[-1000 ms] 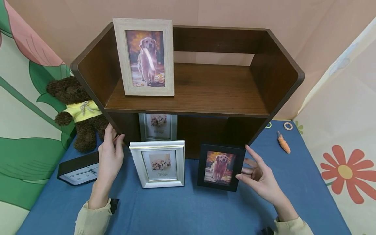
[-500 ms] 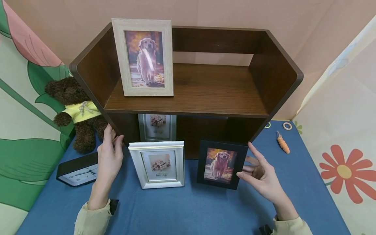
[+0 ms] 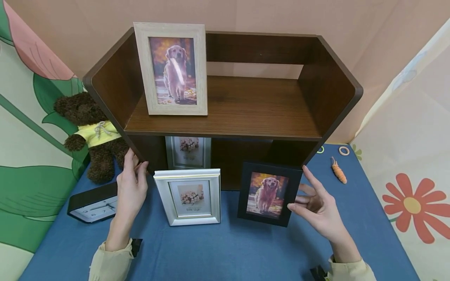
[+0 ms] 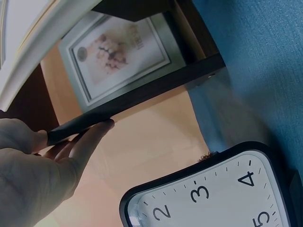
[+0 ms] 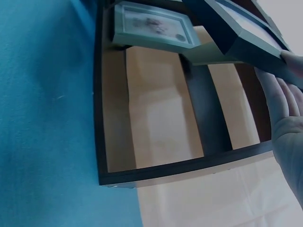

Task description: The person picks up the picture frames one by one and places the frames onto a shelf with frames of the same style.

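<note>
My right hand (image 3: 318, 208) holds a black picture frame (image 3: 242, 195) with a dog photo by its right edge, thumb in front and fingers behind; the right wrist view shows the frame (image 5: 236, 42) tilted. My left hand (image 3: 131, 183) pinches the front edge of the left side panel of a dark brown bookshelf (image 3: 263, 105); in the left wrist view the thumb and fingers lie on either side of that panel (image 4: 142, 97). Left of the black frame, a silver picture frame (image 3: 216, 197) with a flower print stands before the shelf.
A whitewashed picture frame (image 3: 202, 78) stands on the upper shelf, and a grey-green one (image 3: 208, 152) inside the lower compartment. Beside the left hand lie a black clock (image 3: 93, 199) and a brown teddy bear (image 3: 102, 156). A carrot toy (image 3: 338, 170) and a ring (image 3: 344, 150) lie right.
The right hand has moved the black frame slightly right and upward, toward the shelf's lower opening. The left hand stays on the side panel.
</note>
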A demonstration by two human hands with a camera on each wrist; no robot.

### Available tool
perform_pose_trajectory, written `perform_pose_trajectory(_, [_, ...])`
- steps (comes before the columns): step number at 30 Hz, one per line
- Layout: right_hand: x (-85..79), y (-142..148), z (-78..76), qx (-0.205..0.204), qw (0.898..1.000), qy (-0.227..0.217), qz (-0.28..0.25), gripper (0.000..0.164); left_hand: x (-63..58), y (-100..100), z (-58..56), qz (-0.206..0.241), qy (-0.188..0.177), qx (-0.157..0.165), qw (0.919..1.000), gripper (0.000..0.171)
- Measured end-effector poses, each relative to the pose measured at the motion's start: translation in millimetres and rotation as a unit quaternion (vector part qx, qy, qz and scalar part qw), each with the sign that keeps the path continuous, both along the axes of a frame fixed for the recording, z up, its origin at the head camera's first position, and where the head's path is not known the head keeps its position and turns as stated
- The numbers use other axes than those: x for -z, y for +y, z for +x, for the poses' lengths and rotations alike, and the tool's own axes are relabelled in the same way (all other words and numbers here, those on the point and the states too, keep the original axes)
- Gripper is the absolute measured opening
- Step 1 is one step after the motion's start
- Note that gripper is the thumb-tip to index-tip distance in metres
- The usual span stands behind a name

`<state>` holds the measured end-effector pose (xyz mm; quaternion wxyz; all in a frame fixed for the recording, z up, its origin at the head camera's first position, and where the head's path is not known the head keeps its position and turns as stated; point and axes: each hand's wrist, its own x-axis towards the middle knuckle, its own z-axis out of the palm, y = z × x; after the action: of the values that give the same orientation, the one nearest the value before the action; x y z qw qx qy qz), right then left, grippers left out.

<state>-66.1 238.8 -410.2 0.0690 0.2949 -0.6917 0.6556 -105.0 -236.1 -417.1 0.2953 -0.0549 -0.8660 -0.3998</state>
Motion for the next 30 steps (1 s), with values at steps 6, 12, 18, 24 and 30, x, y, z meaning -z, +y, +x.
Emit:
perform_pose_trajectory(6, [-7.4,-1,-2.7,0.014,1.0,0.013,-0.008,0.105,1.5,-1,0.3,-0.005,0.008,-0.002,1.0,0.059])
perform_pose_trajectory(12, [-9.9,-1,-6.1,0.003,0.999,0.024,-0.032,0.101,0.4,0,-0.2,-0.011,-0.01,-0.011,0.9998,0.059])
perform_pose_trajectory(18, [-17.1,-2,-6.8,0.013,0.999,0.027,-0.027,0.102,1.3,0,-0.1,-0.007,-0.002,-0.009,0.9999,0.059])
perform_pose_trajectory(24, [-25.2,-3,-4.2,0.042,0.999,0.014,-0.002,0.11,2.2,0,-0.9,-0.01,0.013,-0.006,0.9999,0.059])
perform_pose_trajectory(30, [-31.2,-3,-4.3,0.048,0.998,0.027,0.004,0.105,2.7,0,-0.8,-0.01,0.015,-0.008,0.9998,0.058])
